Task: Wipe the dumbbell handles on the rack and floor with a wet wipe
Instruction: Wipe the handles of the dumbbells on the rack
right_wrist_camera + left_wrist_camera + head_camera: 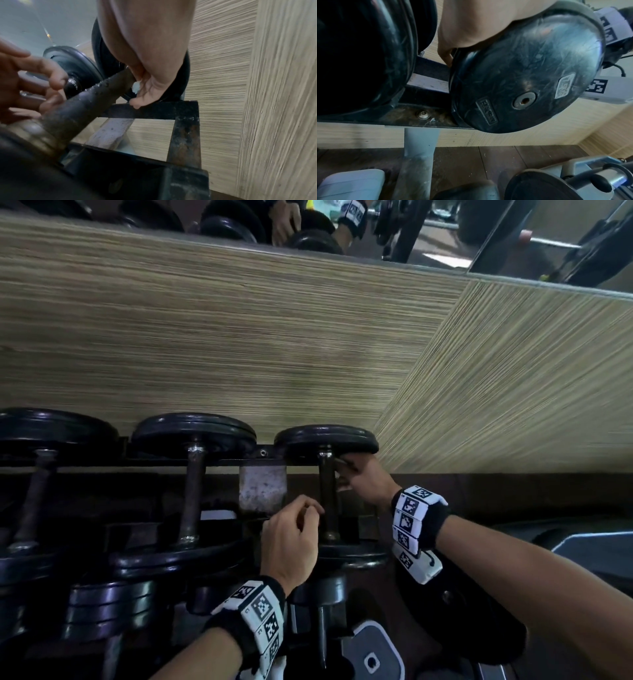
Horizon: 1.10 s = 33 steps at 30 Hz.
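Note:
The rightmost dumbbell on the rack's top tier has a dark, wet handle between black plates. My right hand is at the handle's far end, by the back plate, and pinches a crumpled white wet wipe against the bar. My left hand hovers just left of the handle near its front end. Its fingers are loosely curled, at or just off the bar, and hold nothing. In the left wrist view only its palm shows behind the front plate.
Two more dumbbells lie to the left on the black rack frame. Smaller dumbbells sit on the tier below. A wood-grain wall stands close behind and to the right, with a mirror above.

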Tool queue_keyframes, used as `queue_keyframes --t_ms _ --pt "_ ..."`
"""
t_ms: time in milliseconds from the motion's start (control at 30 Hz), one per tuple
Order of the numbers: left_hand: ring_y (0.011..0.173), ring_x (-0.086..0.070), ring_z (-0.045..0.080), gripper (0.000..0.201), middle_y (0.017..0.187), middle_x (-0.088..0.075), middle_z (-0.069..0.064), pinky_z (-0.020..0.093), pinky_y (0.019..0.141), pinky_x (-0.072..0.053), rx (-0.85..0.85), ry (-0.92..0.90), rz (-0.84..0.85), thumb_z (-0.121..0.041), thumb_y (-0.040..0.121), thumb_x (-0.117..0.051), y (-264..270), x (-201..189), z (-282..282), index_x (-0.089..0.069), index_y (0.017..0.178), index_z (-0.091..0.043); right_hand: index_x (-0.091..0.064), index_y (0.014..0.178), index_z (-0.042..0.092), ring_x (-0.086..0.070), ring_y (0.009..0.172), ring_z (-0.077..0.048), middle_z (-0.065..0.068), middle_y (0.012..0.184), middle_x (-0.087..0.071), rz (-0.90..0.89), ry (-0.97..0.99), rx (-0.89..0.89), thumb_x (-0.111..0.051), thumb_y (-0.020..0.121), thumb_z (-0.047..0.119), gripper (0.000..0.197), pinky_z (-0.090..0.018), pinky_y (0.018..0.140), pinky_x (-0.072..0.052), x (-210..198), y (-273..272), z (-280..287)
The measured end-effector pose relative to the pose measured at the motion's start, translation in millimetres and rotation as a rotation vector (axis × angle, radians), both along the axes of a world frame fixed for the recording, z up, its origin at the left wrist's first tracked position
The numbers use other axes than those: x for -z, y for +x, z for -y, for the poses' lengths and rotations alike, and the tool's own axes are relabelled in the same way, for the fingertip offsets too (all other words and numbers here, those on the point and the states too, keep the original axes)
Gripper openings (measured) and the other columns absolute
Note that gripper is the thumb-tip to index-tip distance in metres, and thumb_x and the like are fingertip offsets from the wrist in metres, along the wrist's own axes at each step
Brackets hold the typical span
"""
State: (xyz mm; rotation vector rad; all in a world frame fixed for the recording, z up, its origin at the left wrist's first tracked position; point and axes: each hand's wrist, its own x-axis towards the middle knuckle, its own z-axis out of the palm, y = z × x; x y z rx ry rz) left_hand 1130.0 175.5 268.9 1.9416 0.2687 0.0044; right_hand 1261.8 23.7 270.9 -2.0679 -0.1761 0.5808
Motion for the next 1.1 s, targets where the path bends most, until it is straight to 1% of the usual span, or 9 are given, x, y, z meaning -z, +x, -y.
queue_keyframes --t_ms 133,233,433,533,667,767,833,967,1100 --pt "0.066 -0.063 0.012 0.029 0.069 -0.065 -0.007 0.042 0.069 -0.053 0.0 -0.031 0.014 -0.043 0.088 -0.035 -1 -2 0 -0.061 0.082 -0.031 -0.065 0.106 -0.003 -0.07 0.091 -0.021 -0.01 0.101 -0.07 -0.018 0.125 0.132 -0.05 0.103 0.003 0.016 -0.038 0.078 -0.062 -8 -9 3" --pt "0.064 -0.062 0.015 0.031 0.067 -0.065 -0.005 0.04 0.065 -0.052 -0.004 -0.049 0.014 -0.045 0.086 -0.036 -1 -4 1 -0.062 0.081 -0.029 -0.066 0.093 -0.002 -0.065 0.074 -0.002 -0.007 0.086 -0.068 0.169 0.01 0.117 -0.052 0.102 0.005 0.018 -0.017 0.065 -0.053 -9 -17 3" --pt "0.063 -0.061 0.012 0.028 0.067 -0.065 -0.007 0.033 0.062 -0.05 0.004 -0.042 0.006 -0.042 0.086 -0.038 -1 -4 1 -0.063 0.08 -0.029 -0.069 0.089 0.016 -0.054 0.065 0.002 0.012 0.073 -0.061 0.404 -0.169 0.062 -0.054 0.101 0.012 0.02 -0.01 0.062 -0.039 -18 -33 -12" --pt "0.064 -0.062 0.013 0.026 0.067 -0.065 -0.007 0.035 0.063 -0.051 0.01 -0.04 0.0 -0.039 0.086 -0.04 -1 -4 0 -0.063 0.08 -0.029 -0.072 0.099 0.012 -0.064 0.076 -0.014 0.0 0.083 -0.071 0.392 -0.245 0.015 -0.053 0.102 0.016 0.02 -0.024 0.07 -0.05 -25 -34 -16" --pt "0.069 -0.064 0.012 0.028 0.068 -0.065 -0.006 0.04 0.07 -0.054 0.021 -0.057 -0.032 -0.042 0.085 -0.038 -1 -6 -1 -0.062 0.079 -0.03 -0.072 0.092 0.009 -0.063 0.067 -0.01 0.002 0.074 -0.068 0.298 -0.24 0.095 -0.054 0.102 0.021 0.023 -0.025 0.062 -0.046 -25 -24 0" --pt "0.068 -0.064 0.013 0.026 0.068 -0.065 -0.006 0.04 0.07 -0.054 0.019 -0.063 -0.029 -0.04 0.086 -0.039 -1 -7 -1 -0.062 0.078 -0.03 -0.073 0.094 0.012 -0.068 0.08 -0.016 -0.004 0.087 -0.073 0.162 -0.279 0.125 -0.057 0.1 0.019 0.019 -0.037 0.076 -0.055 -6 -12 11" --pt "0.067 -0.063 0.013 0.026 0.067 -0.065 -0.006 0.04 0.069 -0.053 0.018 -0.057 -0.023 -0.038 0.087 -0.039 -2 -8 -1 -0.062 0.077 -0.03 -0.073 0.104 0.01 -0.067 0.093 -0.018 -0.006 0.101 -0.074 0.092 -0.298 0.093 -0.058 0.099 0.017 0.017 -0.037 0.086 -0.053 2 -10 10" --pt "0.065 -0.062 0.014 0.029 0.066 -0.064 -0.005 0.039 0.065 -0.052 0.006 -0.063 -0.007 -0.041 0.086 -0.038 -2 -9 0 -0.062 0.077 -0.028 -0.069 0.107 0.004 -0.065 0.084 -0.02 -0.012 0.1 -0.072 0.173 -0.287 -0.004 -0.056 0.098 0.006 0.016 -0.036 0.076 -0.053 5 -7 -4" --pt "0.062 -0.062 0.015 0.033 0.065 -0.064 -0.004 0.038 0.063 -0.051 0.008 -0.066 0.016 -0.047 0.084 -0.035 -1 -9 0 -0.062 0.077 -0.029 -0.071 0.106 0.006 -0.069 0.09 -0.018 -0.006 0.099 -0.074 0.166 -0.143 0.036 -0.056 0.098 0.003 0.018 -0.038 0.083 -0.057 5 -5 -4"
